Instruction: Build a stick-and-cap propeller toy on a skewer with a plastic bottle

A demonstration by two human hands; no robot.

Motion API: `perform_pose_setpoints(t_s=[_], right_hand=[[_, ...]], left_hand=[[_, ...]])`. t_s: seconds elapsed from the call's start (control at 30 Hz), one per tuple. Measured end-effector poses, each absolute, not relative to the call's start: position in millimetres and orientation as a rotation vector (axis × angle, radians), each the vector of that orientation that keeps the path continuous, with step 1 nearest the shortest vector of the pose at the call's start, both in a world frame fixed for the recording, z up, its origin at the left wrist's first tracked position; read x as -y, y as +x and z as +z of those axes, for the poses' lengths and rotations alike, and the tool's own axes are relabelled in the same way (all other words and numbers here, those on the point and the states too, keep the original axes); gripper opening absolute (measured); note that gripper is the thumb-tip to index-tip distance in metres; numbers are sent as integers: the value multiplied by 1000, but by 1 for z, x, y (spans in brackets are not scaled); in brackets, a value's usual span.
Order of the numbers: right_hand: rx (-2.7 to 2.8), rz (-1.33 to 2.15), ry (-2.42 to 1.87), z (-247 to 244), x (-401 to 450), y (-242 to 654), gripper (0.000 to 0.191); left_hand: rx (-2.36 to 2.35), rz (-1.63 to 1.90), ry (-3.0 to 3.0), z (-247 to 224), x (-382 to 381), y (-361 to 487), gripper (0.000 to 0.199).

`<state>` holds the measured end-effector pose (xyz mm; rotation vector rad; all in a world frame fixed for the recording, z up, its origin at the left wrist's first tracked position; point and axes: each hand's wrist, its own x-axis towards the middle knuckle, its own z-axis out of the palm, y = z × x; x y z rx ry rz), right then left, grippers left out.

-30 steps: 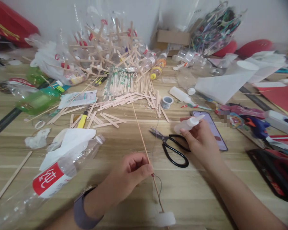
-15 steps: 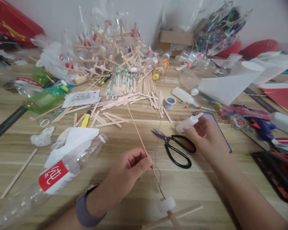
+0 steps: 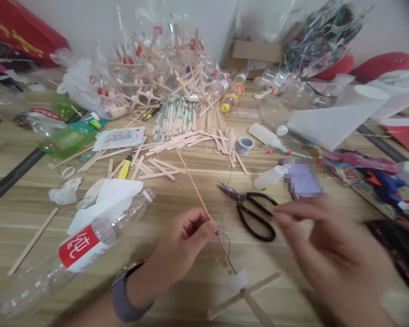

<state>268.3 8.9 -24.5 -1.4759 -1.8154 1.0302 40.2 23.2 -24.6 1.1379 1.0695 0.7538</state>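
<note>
Head view: the left hand [image 3: 192,240] pinches a thin, smooth wooden stick [image 3: 191,179] slanting down to a translucent white rounded piece [image 3: 238,280]. The half-curled right hand [image 3: 339,250] (blurred; whether it grips anything, I cannot tell) is beside black-handled metal scissors [image 3: 241,198]. A clear bag [image 3: 327,47] holds multicoloured shreds [image 3: 315,38].

Muted, even light covers the bench [image 3: 170,195], with soft shadow by the left arm [image 3: 157,274]. The right grip [image 3: 337,245] is badly blurred, a pixelated patch [image 3: 305,177] beyond it.
</note>
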Motion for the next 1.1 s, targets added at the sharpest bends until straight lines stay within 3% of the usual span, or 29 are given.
perform_pose_setpoints(t_s=[0.57,0.77,1.1], right_hand=[[1853,1526,-1463,-6,-17,222,25],[1858,1500,-1401,-4,-19,224,28],[1471,1812,-1352,-9,-15,225,26]], left_hand=[[-1088,746,1230,-30,-19,46,29],[-982,743,1125,-32,-18,43,24],[-916,777,978,-35,-18,45,18]])
